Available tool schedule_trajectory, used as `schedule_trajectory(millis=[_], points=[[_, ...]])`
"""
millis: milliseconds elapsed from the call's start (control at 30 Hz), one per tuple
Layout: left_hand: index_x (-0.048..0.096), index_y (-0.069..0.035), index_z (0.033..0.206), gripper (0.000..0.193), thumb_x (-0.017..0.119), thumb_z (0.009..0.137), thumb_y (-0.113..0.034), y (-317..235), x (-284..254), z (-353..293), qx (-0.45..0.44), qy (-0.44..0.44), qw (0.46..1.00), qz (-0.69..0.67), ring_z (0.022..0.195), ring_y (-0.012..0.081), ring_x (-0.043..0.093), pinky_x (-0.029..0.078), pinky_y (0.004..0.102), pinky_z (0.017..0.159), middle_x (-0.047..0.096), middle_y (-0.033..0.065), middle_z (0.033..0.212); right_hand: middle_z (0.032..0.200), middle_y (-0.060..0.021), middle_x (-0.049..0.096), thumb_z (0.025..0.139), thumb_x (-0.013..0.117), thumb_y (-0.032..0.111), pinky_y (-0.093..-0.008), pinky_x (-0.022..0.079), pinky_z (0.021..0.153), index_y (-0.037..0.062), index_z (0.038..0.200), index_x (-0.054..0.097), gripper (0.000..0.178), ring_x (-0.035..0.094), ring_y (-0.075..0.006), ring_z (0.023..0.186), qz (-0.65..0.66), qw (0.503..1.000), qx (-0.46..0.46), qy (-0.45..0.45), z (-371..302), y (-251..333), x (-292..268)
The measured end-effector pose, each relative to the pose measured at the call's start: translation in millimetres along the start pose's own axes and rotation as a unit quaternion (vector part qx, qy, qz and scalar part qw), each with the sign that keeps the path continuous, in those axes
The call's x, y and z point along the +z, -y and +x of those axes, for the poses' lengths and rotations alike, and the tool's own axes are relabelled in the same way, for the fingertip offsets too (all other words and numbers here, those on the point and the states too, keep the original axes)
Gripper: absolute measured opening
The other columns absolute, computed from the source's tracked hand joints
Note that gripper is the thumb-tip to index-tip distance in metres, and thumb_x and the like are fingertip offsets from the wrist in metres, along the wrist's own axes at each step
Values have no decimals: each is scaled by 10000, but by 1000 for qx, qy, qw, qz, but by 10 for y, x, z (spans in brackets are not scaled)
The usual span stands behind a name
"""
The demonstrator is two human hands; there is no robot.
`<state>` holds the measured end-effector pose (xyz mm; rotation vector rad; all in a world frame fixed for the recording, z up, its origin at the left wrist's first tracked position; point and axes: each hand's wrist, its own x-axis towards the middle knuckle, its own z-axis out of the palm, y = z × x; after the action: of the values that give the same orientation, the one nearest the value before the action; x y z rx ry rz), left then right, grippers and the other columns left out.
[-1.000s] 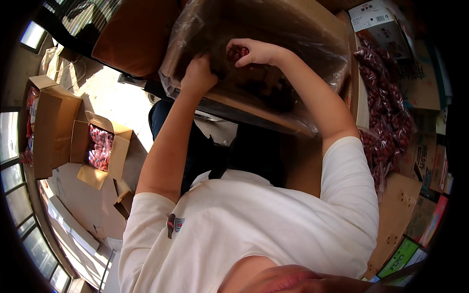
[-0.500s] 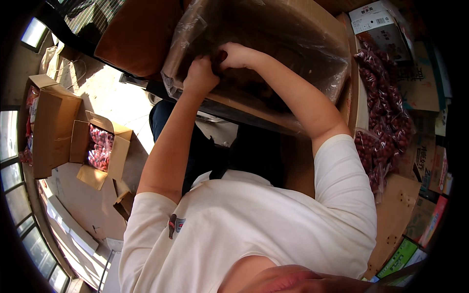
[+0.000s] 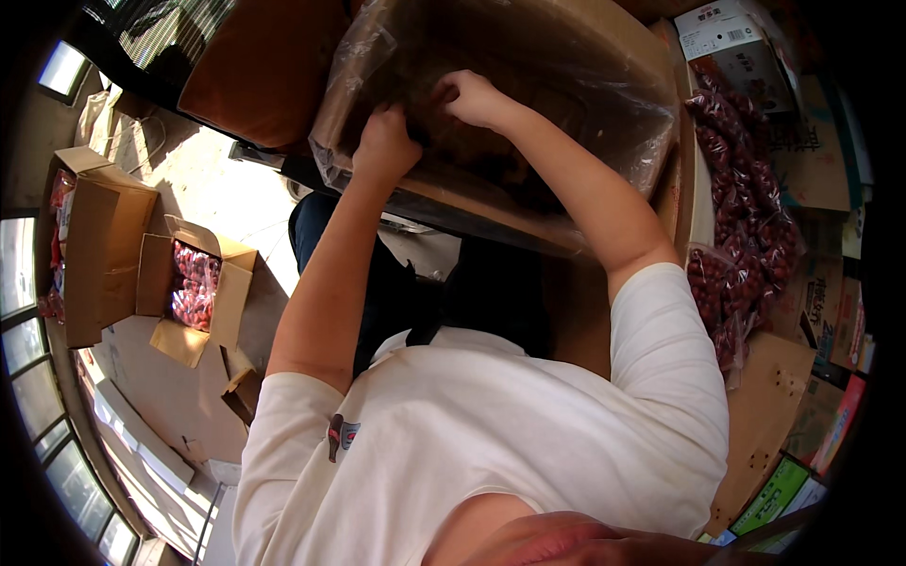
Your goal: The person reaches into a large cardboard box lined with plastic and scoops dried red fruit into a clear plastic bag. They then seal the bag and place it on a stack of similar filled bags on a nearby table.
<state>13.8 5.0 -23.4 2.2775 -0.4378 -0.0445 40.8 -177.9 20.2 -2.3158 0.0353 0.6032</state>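
Observation:
Both my hands are inside a large cardboard box lined with clear plastic film. My left hand is near the box's left side, its fingers curled and bent down into shadow. What it holds, if anything, is hidden. To its right, a little apart, my right hand has thumb and fingers curled toward each other. Anything between those fingertips is too dark to name. Dark lumps lie on the shadowed bottom of the box, and their kind is unclear.
Clear bags of dark red, round fruit lie along the right. Behind them stands a white-and-grey carton. At the left are an open carton of bagged red fruit and a taller open carton. A brown cushion-like surface adjoins the box.
My right hand has moved slightly up and right, away from my left hand. A dark red spot earlier at its fingertips no longer shows. My left hand has barely moved.

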Motion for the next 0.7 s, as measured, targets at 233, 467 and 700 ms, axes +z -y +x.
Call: schedule_trajectory(millis=[233,467,700], points=[[577,36,975,347,598,629,11,-23,-2,-20,26,-62,998,-21,940,439,570,502,463,804,560,259,1025,1162,-235,599,876,526,192,-453,455,931,18,1122,615,314,576,-361,1097,-255,967,24,11,106,-714,416],[596,38,1085,460,616,628,-19,-65,-18,-20,9,-59,998,-23,972,411,573,490,426,846,586,243,1047,1206,-243,571,915,425,130,-471,430,965,25,1169,592,322,567,-357,1112,-361,922,-132,51,393,-1440,787],[596,28,1073,438,592,635,9,-64,-16,-23,30,-74,996,-26,941,423,580,501,444,820,573,256,1046,1189,-231,585,842,569,154,-445,447,951,8,1178,583,366,578,-352,1094,-283,959,-15,-19,360,-1374,651]])
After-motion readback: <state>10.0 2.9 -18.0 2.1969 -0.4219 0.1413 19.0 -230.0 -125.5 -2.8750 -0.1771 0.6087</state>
